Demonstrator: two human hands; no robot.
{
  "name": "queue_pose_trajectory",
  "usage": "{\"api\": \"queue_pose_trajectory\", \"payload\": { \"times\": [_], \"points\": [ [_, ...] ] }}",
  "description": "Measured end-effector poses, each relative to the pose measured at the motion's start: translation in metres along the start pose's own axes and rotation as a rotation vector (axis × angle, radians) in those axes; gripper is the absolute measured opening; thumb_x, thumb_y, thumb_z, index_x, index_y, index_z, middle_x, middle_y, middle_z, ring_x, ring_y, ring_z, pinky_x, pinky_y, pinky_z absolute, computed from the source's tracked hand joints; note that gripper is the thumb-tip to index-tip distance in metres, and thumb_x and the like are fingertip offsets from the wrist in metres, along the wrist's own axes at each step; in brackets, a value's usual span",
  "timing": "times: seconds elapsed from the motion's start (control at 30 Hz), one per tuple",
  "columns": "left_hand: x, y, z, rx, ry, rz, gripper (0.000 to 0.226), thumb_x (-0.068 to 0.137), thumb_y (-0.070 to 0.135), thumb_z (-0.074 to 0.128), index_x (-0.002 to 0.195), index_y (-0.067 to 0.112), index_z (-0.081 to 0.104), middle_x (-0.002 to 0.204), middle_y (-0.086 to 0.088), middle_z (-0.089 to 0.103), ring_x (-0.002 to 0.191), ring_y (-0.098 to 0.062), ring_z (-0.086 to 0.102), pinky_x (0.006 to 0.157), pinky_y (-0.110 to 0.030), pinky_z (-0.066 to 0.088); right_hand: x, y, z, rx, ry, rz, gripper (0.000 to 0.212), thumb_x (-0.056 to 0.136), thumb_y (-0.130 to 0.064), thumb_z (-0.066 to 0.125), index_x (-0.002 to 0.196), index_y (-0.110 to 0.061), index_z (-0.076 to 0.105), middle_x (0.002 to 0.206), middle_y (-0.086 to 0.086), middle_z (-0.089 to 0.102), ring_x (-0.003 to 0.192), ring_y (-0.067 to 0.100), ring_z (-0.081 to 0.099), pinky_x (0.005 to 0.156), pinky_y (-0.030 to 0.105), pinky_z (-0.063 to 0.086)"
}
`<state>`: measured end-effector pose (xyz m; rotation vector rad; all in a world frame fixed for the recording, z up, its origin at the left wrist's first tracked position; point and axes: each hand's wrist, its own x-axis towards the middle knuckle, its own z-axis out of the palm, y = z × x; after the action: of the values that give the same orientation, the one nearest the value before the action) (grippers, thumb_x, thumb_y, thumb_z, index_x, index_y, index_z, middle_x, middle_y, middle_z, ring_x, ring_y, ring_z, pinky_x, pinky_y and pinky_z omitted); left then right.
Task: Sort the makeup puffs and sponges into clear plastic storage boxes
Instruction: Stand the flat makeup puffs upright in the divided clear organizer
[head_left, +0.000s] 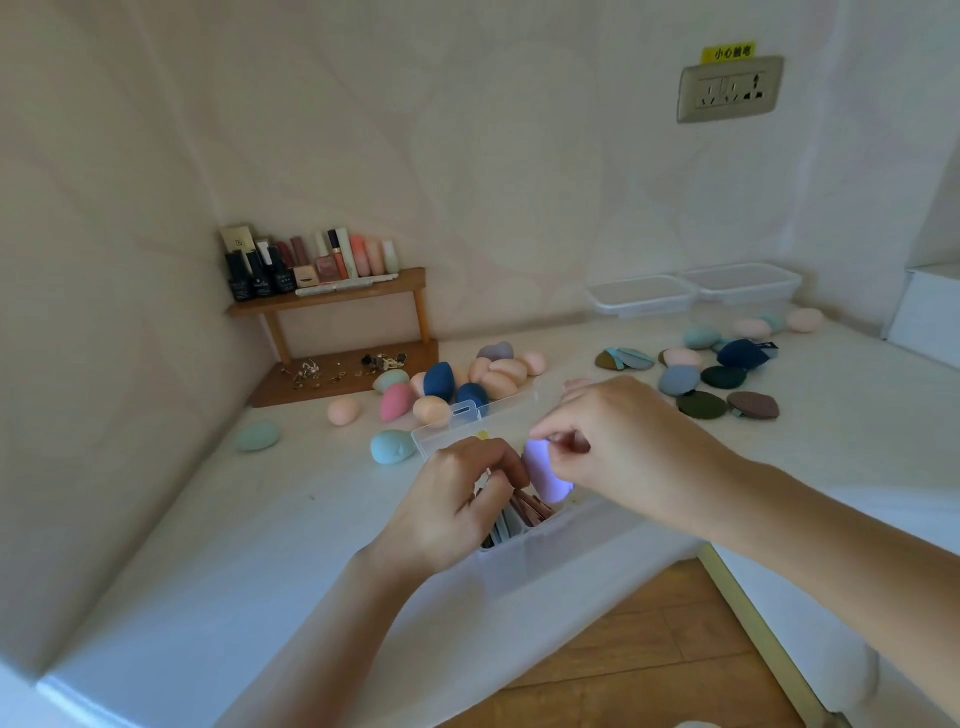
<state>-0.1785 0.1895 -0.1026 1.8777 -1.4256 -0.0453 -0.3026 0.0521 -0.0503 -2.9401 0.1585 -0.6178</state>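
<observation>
Pinching a lilac sponge (546, 475), right hand (621, 441) hangs over clear box (522, 553) of puffs (531, 506) (left grip (457, 501) unclear).

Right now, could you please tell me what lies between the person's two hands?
In the head view, a lilac sponge lies between the left hand and the right hand, which pinches it over the open clear box.

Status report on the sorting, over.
Right hand pinches lilac puff at clear box. Left hand holds stacked puffs inside. Nothing in the way.
</observation>
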Motion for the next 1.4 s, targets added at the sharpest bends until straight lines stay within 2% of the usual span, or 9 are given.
{"api": "queue_pose_trajectory", "payload": {
  "times": [0.1, 0.3, 0.43, 0.57, 0.63, 0.7, 1.03, 1.17, 1.4],
  "points": [
    [-0.001, 0.001, 0.000, 0.006, 0.011, 0.020, 0.030, 0.081, 0.026, 0.036, 0.082, 0.018, 0.065, 0.079, 0.012, 0.061, 0.080, -0.007, 0.055, 0.068, -0.019, 0.043, -0.003, -0.004, 0.012, -0.053, 0.030, -0.052, 0.025, 0.071, -0.019, 0.034, 0.047, -0.024, 0.037, 0.045, -0.004, 0.031, 0.050, 0.015, 0.030, 0.075, 0.039, 0.053],
    [-0.001, 0.000, 0.001, 0.030, 0.023, 0.052, 0.024, 0.082, 0.023, 0.037, 0.077, 0.016, 0.060, 0.072, 0.011, 0.056, 0.074, -0.006, 0.051, 0.063, -0.010, 0.035, 0.002, -0.011, 0.023, -0.143, -0.082, -0.063, 0.011, 0.081, -0.017, 0.060, 0.077, -0.014, 0.070, 0.065, -0.001, 0.050, 0.058, 0.014, 0.042, 0.047, 0.014, 0.030],
    [-0.001, -0.001, 0.000, 0.035, -0.003, 0.047, 0.019, 0.084, 0.013, 0.043, 0.079, 0.014, 0.061, 0.074, 0.011, 0.058, 0.076, -0.003, 0.050, 0.064, -0.008, 0.034, 0.001, -0.017, 0.021, -0.267, -0.016, -0.165, 0.043, 0.021, -0.002, 0.084, 0.037, -0.019, 0.048, 0.052, -0.004, 0.018, 0.043, 0.005, 0.006, 0.057, 0.012, -0.013],
    [-0.001, -0.004, -0.002, 0.010, -0.043, 0.015, 0.020, 0.086, 0.008, 0.049, 0.090, 0.010, 0.069, 0.086, 0.002, 0.066, 0.083, -0.006, 0.054, 0.067, -0.009, 0.038, -0.002, -0.028, 0.008, -0.316, -0.028, -0.212, 0.044, 0.026, 0.007, 0.078, 0.040, -0.019, 0.046, 0.050, -0.005, 0.022, 0.040, 0.009, 0.016, 0.048, 0.013, -0.008],
    [0.003, -0.004, -0.007, -0.010, -0.076, -0.018, 0.020, 0.087, 0.004, 0.054, 0.092, 0.014, 0.071, 0.087, 0.008, 0.067, 0.084, -0.002, 0.056, 0.070, -0.008, 0.042, 0.000, -0.020, 0.013, -0.254, -0.120, -0.161, 0.035, 0.048, 0.008, 0.074, 0.052, -0.018, 0.050, 0.053, 0.000, 0.038, 0.043, 0.013, 0.037, 0.037, 0.014, 0.022],
    [0.009, -0.003, -0.015, -0.002, -0.128, -0.044, 0.021, 0.089, 0.007, 0.058, 0.096, 0.021, 0.073, 0.088, 0.016, 0.068, 0.084, 0.002, 0.060, 0.076, -0.012, 0.047, 0.010, -0.003, 0.025, -0.269, -0.148, -0.116, 0.022, 0.076, 0.005, 0.056, 0.068, -0.015, 0.053, 0.068, 0.004, 0.051, 0.063, 0.022, 0.051, 0.073, 0.037, 0.052],
    [0.046, 0.021, -0.033, 0.437, -0.529, 0.012, 0.019, 0.090, 0.019, 0.063, 0.104, 0.022, 0.075, 0.103, 0.008, 0.072, 0.090, -0.011, 0.065, 0.085, -0.030, 0.049, 0.009, -0.005, 0.018, -0.123, -0.143, -0.053, 0.016, 0.086, -0.011, 0.054, 0.080, -0.017, 0.067, 0.076, 0.001, 0.065, 0.078, 0.024, 0.063, 0.077, 0.041, 0.050],
    [0.048, 0.024, -0.032, 0.555, -0.553, 0.069, 0.018, 0.091, 0.023, 0.060, 0.101, 0.025, 0.075, 0.099, 0.008, 0.072, 0.088, -0.014, 0.064, 0.078, -0.031, 0.049, 0.010, -0.009, 0.013, -0.088, -0.248, -0.017, 0.020, 0.088, -0.011, 0.049, 0.075, -0.015, 0.064, 0.059, -0.007, 0.041, 0.066, 0.008, 0.053, 0.092, 0.037, 0.047],
    [0.047, 0.016, -0.028, 0.590, -0.551, 0.079, 0.018, 0.092, 0.029, 0.056, 0.100, 0.029, 0.073, 0.097, 0.006, 0.071, 0.085, -0.015, 0.063, 0.079, -0.039, 0.051, -0.005, -0.016, 0.014, 0.074, -0.074, 0.113, 0.017, 0.078, -0.014, 0.059, 0.062, -0.016, 0.059, 0.061, -0.007, 0.051, 0.079, 0.016, 0.055, 0.074, 0.035, 0.048]
  ]
}}
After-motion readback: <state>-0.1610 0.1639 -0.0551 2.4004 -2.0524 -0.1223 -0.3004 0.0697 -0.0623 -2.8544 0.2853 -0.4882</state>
